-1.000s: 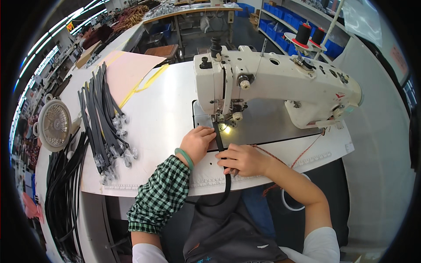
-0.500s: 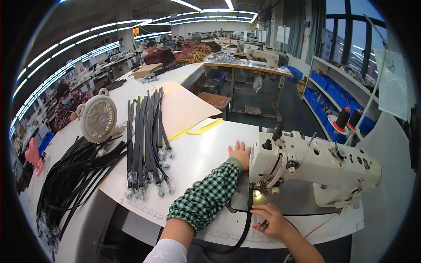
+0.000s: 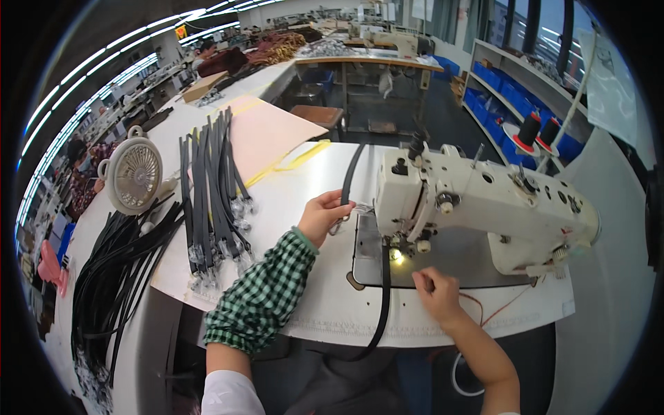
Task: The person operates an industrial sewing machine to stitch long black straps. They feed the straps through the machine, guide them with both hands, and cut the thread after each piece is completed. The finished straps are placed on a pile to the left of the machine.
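My left hand (image 3: 322, 216), its arm in a green checked sleeve, pinches a black strap (image 3: 355, 166) left of the sewing machine (image 3: 477, 200). Small shiny metal hardware (image 3: 337, 227) shows by those fingers. Another length of black strap (image 3: 384, 290) runs from under the lit needle area over the table's front edge; whether both lengths are one strap is hidden by the machine head. Right of it, my right hand (image 3: 438, 294) is curled closed above the white table. A dark spot shows between its fingers, too small to name.
Black straps with plastic-wrapped ends (image 3: 214, 187) lie left on the table (image 3: 297, 187), and more black straps (image 3: 124, 277) drape over its left side. A small fan (image 3: 135, 173) stands there. Thread spools (image 3: 529, 131) and shelves with blue bins (image 3: 515, 93) are at right.
My left hand has left the tabletop beside the machine head, come left and nearer, and now grips a strap. My right hand has drawn away from the front strap and curled. The view has tilted down.
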Demonstrator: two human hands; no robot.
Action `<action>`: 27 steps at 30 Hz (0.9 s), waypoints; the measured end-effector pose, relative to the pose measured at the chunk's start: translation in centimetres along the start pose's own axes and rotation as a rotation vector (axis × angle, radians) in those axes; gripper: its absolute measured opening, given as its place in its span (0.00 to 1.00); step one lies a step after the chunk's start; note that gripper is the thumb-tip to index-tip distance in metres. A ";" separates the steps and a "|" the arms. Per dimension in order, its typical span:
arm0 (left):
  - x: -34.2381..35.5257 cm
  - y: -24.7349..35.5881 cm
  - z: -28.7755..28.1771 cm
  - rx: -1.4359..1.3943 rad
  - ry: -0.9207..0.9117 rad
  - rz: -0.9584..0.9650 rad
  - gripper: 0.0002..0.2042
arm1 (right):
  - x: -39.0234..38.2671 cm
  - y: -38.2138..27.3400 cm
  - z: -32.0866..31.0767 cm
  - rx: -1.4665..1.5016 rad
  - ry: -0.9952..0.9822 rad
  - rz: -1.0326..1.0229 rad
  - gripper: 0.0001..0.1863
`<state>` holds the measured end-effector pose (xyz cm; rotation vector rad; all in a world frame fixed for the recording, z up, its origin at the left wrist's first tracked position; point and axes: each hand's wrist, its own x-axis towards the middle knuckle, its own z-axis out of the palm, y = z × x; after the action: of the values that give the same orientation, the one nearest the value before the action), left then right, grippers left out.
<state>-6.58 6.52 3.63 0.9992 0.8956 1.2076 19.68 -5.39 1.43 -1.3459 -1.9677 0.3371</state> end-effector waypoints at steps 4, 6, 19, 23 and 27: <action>-7.7 -1.2 0.8 -0.124 -0.099 -0.093 0.23 | 1.7 -2.5 0.3 -0.205 0.090 -0.209 0.14; -8.5 -2.1 1.0 -0.092 -0.115 -0.073 0.24 | 2.5 -3.7 0.5 -0.336 -0.013 -0.283 0.14; -8.7 -2.9 1.0 0.029 -0.171 -0.036 0.26 | 5.0 -3.9 5.0 -0.377 -0.118 -0.210 0.15; -9.0 -2.6 1.6 0.032 -0.133 -0.013 0.27 | 3.0 -3.8 1.5 -0.167 -0.105 -0.296 0.16; -9.1 -2.6 1.5 0.027 -0.118 -0.006 0.27 | 1.7 -3.2 0.8 0.059 -0.277 -0.620 0.12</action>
<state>-5.66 -2.90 1.88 1.0777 0.8227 1.1224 16.54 -5.06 3.38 -0.6180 -2.4621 0.2851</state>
